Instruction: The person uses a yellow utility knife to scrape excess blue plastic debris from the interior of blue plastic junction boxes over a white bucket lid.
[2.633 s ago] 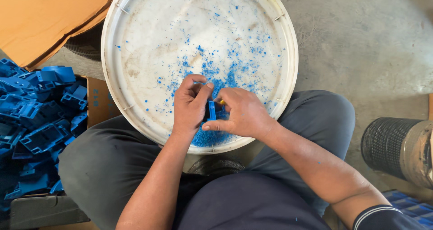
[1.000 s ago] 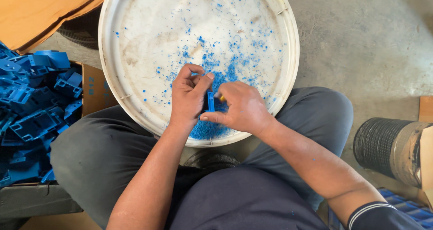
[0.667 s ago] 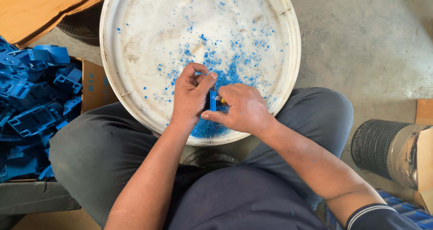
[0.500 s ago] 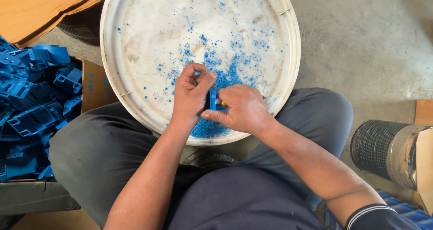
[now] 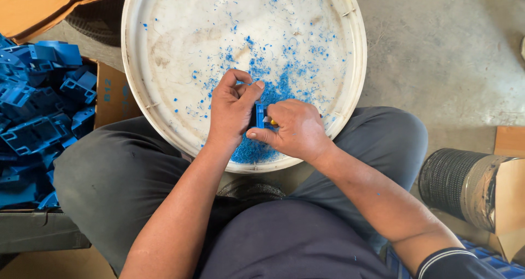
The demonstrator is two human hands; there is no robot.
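Head view, looking down. The left hand (image 5: 232, 109) and right hand (image 5: 292, 130) meet over the near rim of a round white basin (image 5: 164, 131). The fingers of the left hand are closed on a small blue plastic part (image 5: 260, 115); the right hand's fingers are closed around a small tool with a yellow end (image 5: 271, 122), set against that part. Blue shavings (image 5: 276, 85) lie in the basin beneath both hands. Left of the basin, a cardboard box (image 5: 109, 90) holds more blue plastic parts (image 5: 35, 115). A black ribbed cylinder (image 5: 459, 183) lies to the basin's right on the concrete floor (image 5: 437, 55).
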